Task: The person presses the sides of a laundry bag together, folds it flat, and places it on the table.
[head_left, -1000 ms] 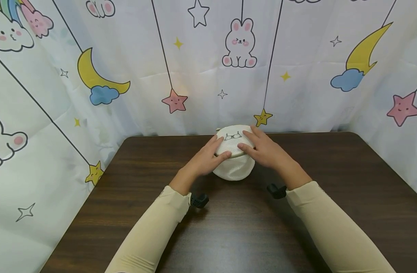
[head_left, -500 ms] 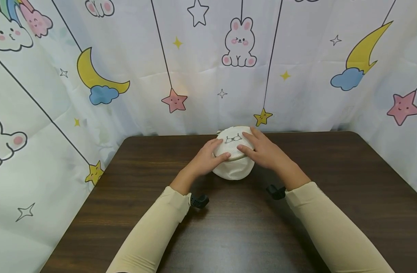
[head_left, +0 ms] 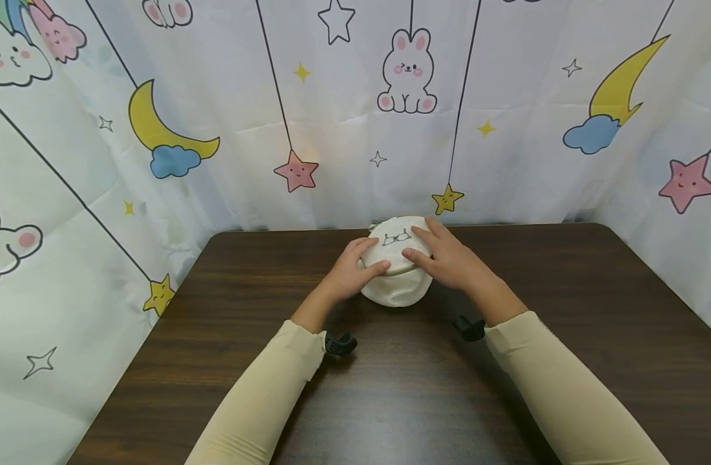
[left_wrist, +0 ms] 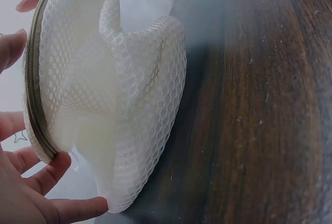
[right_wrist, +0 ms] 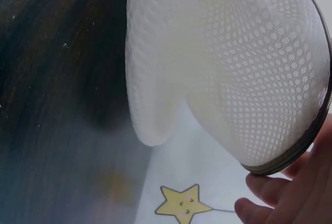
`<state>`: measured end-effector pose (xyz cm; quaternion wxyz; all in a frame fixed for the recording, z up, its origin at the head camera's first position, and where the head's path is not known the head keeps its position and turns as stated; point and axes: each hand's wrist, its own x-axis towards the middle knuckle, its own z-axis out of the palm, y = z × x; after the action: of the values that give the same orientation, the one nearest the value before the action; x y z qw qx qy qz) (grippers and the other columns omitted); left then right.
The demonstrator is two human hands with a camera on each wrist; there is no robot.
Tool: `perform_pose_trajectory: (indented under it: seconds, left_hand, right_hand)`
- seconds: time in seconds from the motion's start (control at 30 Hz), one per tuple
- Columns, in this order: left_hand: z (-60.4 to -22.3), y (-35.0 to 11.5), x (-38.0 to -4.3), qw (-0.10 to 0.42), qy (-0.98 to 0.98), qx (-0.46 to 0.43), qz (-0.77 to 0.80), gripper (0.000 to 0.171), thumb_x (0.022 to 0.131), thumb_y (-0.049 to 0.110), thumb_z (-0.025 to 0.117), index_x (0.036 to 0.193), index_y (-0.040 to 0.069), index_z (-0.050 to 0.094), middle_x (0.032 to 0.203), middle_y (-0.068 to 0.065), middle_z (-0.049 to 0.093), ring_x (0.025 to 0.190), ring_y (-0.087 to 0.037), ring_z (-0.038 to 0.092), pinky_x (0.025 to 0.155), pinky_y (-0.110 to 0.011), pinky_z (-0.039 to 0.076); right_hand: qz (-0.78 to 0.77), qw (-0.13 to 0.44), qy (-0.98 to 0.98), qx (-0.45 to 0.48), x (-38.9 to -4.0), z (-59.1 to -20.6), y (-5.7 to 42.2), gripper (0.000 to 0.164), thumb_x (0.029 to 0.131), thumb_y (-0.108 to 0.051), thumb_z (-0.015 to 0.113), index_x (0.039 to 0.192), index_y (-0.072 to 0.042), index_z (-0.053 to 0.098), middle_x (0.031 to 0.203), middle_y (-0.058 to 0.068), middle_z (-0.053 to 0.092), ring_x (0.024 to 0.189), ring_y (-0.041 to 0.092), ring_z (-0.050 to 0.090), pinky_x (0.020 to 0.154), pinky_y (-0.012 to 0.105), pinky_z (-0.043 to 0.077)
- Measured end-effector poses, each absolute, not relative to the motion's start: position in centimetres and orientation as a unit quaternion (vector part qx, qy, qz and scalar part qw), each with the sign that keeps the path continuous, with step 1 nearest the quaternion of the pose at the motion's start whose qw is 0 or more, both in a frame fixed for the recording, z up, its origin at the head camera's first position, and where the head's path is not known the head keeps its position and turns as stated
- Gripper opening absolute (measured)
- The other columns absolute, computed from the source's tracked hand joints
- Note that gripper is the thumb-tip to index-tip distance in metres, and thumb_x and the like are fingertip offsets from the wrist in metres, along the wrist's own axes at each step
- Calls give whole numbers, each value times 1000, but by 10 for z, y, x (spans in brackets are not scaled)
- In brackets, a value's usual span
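In the head view a round, cream-white mesh laundry bag (head_left: 397, 289) stands near the table's back edge. Its top bears a small dark line drawing, and a zipper (left_wrist: 32, 86) runs round the top's rim. My left hand (head_left: 353, 268) holds the bag's left side, thumb on the front of the top. From the right my right hand (head_left: 453, 259) holds the rim, with thumb and fingertips on the top. Both wrist views show the soft mesh wall (right_wrist: 270, 73) sagging and folded inward below the zipper. What the bag contains, if anything, cannot be made out.
The dark wood-grain table (head_left: 378, 400) spreads around the bag. Right behind its back edge hangs a white curtain (head_left: 343, 129) printed with moons, stars and rabbits. A dark wrist device (head_left: 340, 344) sits on the left wrist, another (head_left: 469, 328) on the right.
The bag's top has sunk very slightly, and the drawing on it sits a little lower. Both hands keep the same hold and have hardly moved.
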<state>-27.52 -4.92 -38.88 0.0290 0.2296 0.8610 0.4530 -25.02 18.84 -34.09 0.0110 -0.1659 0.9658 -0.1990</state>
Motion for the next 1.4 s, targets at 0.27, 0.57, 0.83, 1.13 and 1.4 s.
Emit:
perform_pose_trajectory:
  seconds: [0.27,0.57,0.83,1.13,1.4]
  left_hand:
    - [-394,-50,-277,9,846,221,486,68,90,35,69,149,12,44,154,-13,30,141,-31,34,114,-49,33]
    - [-396,-50,-278,3,845,213,490,69,88,32,72,147,10,46,153,-14,31,140,-31,35,113,-48,34]
    - [-393,-50,-277,0,847,209,488,69,86,29,74,146,8,47,153,-15,31,140,-32,35,113,-48,34]
    - [-391,-51,-276,-17,846,202,492,65,87,27,71,144,7,49,155,-15,31,143,-33,32,114,-49,32]
    - [-393,-50,-275,-23,851,205,482,61,88,23,69,144,7,50,156,-15,31,144,-33,32,115,-50,32]
  right_hand:
    - [-202,7,964,-171,-250,-349,186,78,98,-60,44,157,-14,26,165,17,2,151,39,10,112,64,25]
    - [-209,11,962,-175,-249,-354,182,76,98,-58,46,157,-13,27,165,19,3,151,41,11,111,65,27]
    - [-231,14,956,-180,-249,-359,183,75,99,-55,46,157,-11,27,164,21,5,150,41,12,112,64,26]
    - [-289,4,940,-180,-250,-365,185,72,101,-50,46,155,-6,28,164,22,7,149,42,16,114,62,23]
    - [-329,3,929,-170,-251,-375,190,63,103,-38,49,155,-8,31,165,18,9,150,40,16,115,61,22]
